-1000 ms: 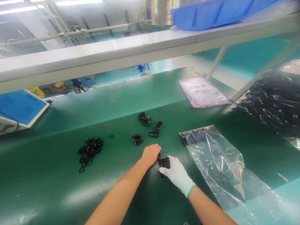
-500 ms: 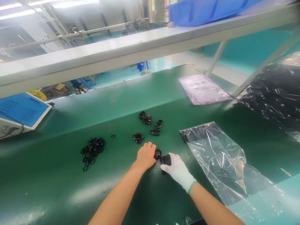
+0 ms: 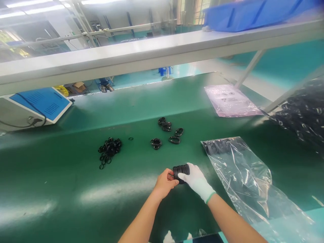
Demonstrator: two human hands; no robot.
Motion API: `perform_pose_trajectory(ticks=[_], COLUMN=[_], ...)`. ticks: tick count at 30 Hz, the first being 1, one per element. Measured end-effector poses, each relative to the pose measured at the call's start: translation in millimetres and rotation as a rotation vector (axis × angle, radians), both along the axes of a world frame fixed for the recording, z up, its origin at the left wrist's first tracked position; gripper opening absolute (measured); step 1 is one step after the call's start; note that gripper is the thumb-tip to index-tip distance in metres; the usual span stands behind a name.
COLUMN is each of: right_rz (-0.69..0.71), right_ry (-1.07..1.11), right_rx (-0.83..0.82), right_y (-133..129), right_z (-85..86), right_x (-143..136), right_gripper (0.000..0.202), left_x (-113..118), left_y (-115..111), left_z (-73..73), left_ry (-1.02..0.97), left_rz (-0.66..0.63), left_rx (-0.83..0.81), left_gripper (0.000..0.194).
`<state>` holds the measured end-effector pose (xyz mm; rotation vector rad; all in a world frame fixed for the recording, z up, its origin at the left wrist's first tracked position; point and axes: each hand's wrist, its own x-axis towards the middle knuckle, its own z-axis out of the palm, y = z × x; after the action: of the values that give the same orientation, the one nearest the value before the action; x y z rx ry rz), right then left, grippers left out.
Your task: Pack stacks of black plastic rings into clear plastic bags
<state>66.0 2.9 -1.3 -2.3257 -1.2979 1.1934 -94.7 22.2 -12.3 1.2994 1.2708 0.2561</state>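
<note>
A row of black rings (image 3: 181,170), packed face to face, lies between my two hands over the green table. My right hand (image 3: 196,180), in a white glove with a green cuff, is closed around its right part. My bare left hand (image 3: 165,183) grips the left end with thumb and curled fingers. Beyond the hands lie several loose black rings in small groups, among them an oval-looking ring group (image 3: 174,139) and a ring cluster (image 3: 156,143). Off to the left is a heap of smaller black rings (image 3: 110,150), with one single ring (image 3: 131,138) beside it.
A clear plastic bag (image 3: 243,172) with packed black rings at its far end lies on the right. Behind it is a pinkish printed bag (image 3: 231,101). A white shelf beam (image 3: 141,50) crosses above, bearing a blue bin (image 3: 243,17). A blue-and-white machine (image 3: 45,103) stands far left.
My left hand has brought the black rings it held against the row in my right hand, making the row longer. The view has shifted, so the scene sits farther right.
</note>
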Motion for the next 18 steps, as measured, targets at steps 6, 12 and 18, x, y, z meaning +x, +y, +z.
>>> perform_pose_trajectory(ticks=[6,12,18], right_rz=[-0.024,-0.038,-0.01], right_ry=[-0.055,-0.144,-0.152], right_rx=[-0.032,-0.064,-0.06], right_y=[0.0,2.4,0.9], right_z=[0.6,2.1,6.7], right_x=[-8.8,-18.6,-13.7], right_gripper=[0.066,0.064,0.061], left_x=[5.0,-3.4,-4.7], left_y=[1.5,0.6,2.9], left_z=[2.9,11.7,16.7], left_ry=[0.24,0.372,0.36], left_rz=[-0.108,-0.195,-0.306], left_rx=[0.104,0.232,0.389], left_gripper=[0.01,0.045,0.083])
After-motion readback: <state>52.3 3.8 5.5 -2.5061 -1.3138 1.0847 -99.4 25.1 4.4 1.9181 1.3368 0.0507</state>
